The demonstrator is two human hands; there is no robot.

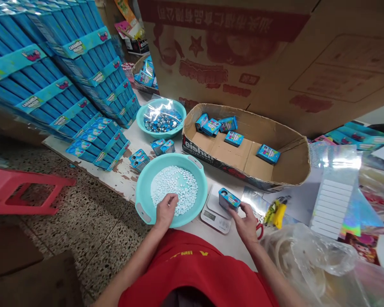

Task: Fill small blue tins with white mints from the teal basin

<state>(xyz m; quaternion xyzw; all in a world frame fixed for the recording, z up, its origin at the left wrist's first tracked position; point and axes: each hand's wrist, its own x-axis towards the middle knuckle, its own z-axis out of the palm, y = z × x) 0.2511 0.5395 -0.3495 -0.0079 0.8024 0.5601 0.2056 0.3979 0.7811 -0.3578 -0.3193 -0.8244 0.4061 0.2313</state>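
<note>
My left hand (166,211) is over the near edge of a turquoise basin (140,187) of small white candies (176,181). Its fingers are pinched together, and what lies between them, if anything, is too small to make out. Thumb and fingers of my right hand (245,222) grip a small blue candy box (229,198) with a dark round spot on top. That box is at the plate of a white kitchen scale (216,219); whether it rests there or hangs just above, I cannot tell. The scale's display shows digits that are hard to read.
A cut-down cardboard box (246,157) with several blue candy boxes stands beyond the scale. Behind the candies is a smaller turquoise bowl (144,128) of shiny round pieces. Packed cartons (83,64) rise at left. Red scissors (259,230) and plastic bags (307,256) lie right.
</note>
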